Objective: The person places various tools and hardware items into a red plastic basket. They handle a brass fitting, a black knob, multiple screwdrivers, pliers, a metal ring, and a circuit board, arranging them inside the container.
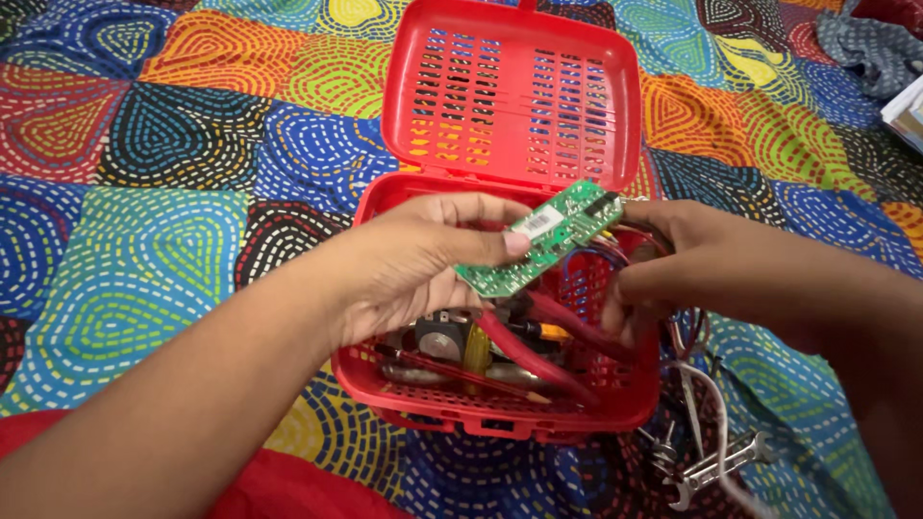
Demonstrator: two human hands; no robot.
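Note:
My left hand [423, 264] grips a small green circuit board [543, 235] by its lower left end, thumb on top, holding it over an open red plastic basket [500, 415]. At the board's right end my right hand [678, 269] is closed around a bunch of coloured wires [687, 332] that hang from it. The basket's slotted lid [510, 91] stands tilted back. Inside the basket lie red-handled tools [538, 351], a yellow-handled tool [476, 351] and a dark part [442, 336].
The basket rests on a bright patchwork quilt [144, 240]. Metal tools, including a spanner [716, 466], lie on the quilt at the basket's right front corner. Red cloth [288, 485] covers the near left. Grey fabric [870, 43] and a white object [909, 115] sit far right.

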